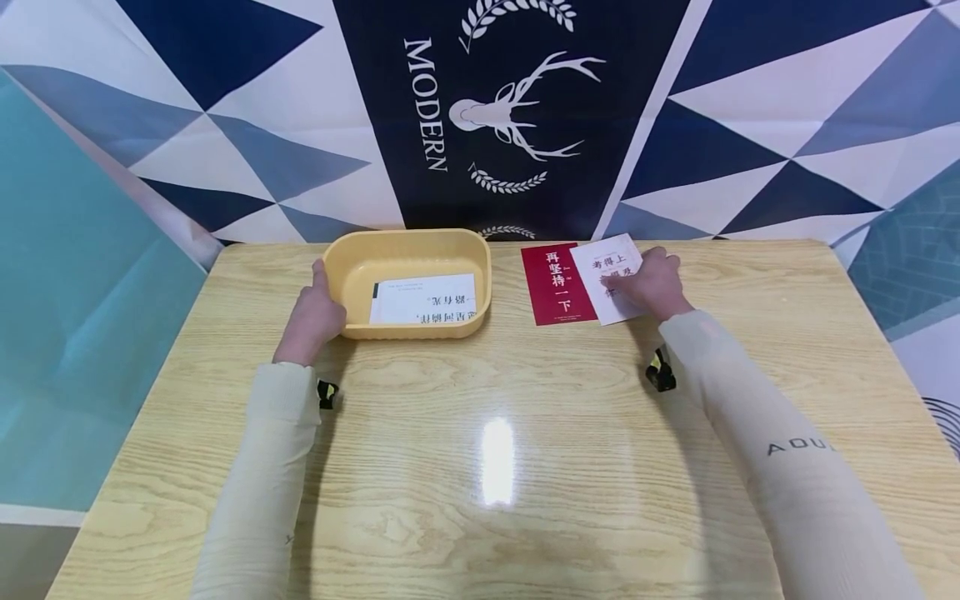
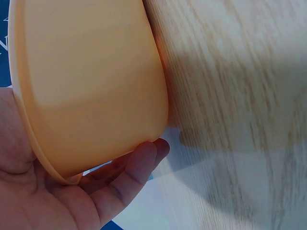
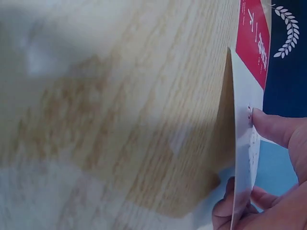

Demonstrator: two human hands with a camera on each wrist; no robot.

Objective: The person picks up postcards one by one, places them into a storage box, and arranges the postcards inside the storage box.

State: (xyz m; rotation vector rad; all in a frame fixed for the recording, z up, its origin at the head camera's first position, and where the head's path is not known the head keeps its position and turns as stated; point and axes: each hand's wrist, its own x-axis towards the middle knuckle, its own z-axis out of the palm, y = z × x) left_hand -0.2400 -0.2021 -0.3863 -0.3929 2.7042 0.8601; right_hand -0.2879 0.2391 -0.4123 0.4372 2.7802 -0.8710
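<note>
My left hand [image 1: 306, 321] grips the left end of a yellow plastic basin [image 1: 412, 332]. In the left wrist view the palm lies at the rim and the fingers [image 2: 127, 187] curl around the outside wall. Inside the basin lies a white printed card [image 1: 423, 302]. With thumb and fingers my right hand [image 1: 654, 287] pinches a white card [image 1: 596, 271] with dark lettering. That card is tilted up from the table in the right wrist view and overlaps the right edge of a red card [image 1: 551, 292] with white lettering.
A wooden table [image 1: 420, 450] carries everything and shows a bright glare patch near its middle. Behind its far edge hangs a patterned cloth [image 1: 525, 167] with a deer head and triangles. A dark and yellow item [image 1: 661, 371] is at the right wrist.
</note>
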